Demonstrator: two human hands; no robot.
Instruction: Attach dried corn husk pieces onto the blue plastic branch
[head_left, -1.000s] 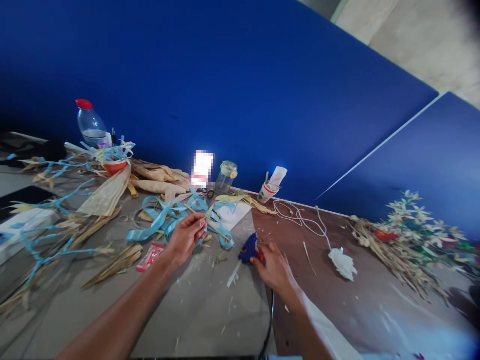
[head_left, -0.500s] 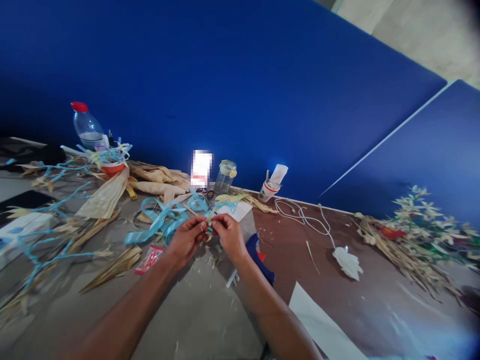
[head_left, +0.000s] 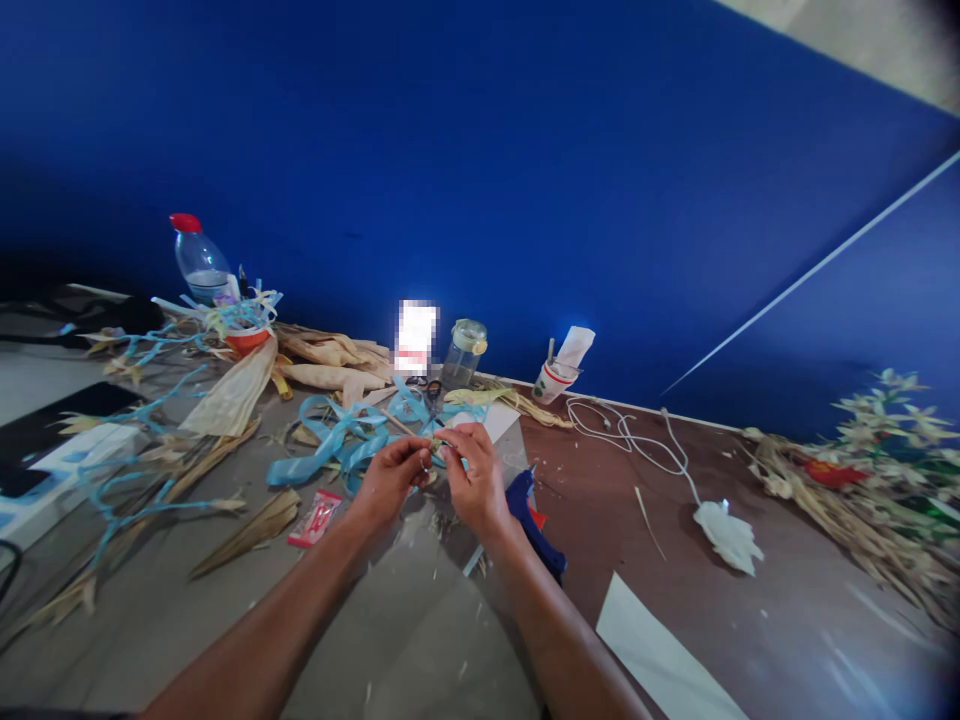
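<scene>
My left hand (head_left: 391, 478) and my right hand (head_left: 475, 477) meet above the table, fingers pinched together on a small piece of dried corn husk (head_left: 434, 448) with a thin stick running up to the left. A blue glue gun (head_left: 534, 512) lies on the table just right of my right wrist, and nothing grips it. Light blue ribbon strips (head_left: 337, 445) lie curled just behind my left hand. A small red packet (head_left: 315, 517) lies to the left of my left forearm.
Dried corn husks (head_left: 232, 395) and blue-painted strips cover the left of the table. A plastic bottle (head_left: 196, 260), a glass jar (head_left: 461, 352) and a paper cup (head_left: 553, 378) stand by the blue wall. A white cable (head_left: 637, 440), white paper (head_left: 660, 660) and husk flowers (head_left: 862, 480) lie on the right.
My right hand left the glue gun on the table and came up to join my left hand on the husk piece. The view shifted slightly right.
</scene>
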